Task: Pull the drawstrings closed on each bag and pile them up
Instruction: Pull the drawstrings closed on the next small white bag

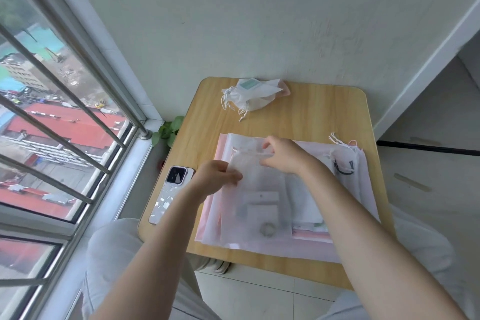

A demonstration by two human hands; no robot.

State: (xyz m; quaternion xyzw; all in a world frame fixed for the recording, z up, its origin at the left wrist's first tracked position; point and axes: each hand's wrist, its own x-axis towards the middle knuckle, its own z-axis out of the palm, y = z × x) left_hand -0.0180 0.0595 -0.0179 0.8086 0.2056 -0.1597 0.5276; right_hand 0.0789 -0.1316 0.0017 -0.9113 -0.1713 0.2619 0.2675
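Left hand (217, 176) pinches the left top edge of a sheer bag (255, 197) at frame centre; right hand (283, 154) pinches its mouth. Bag lies atop flat bags (345, 241); closed bags (249, 97) piled at upper centre.

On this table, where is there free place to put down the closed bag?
Bare wood lies between the closed bags at the far edge and the flat stack, widest toward the table's far right corner. A narrow strip lies between the phone and the stack. The near half is crowded: both hands, left and right, work there.
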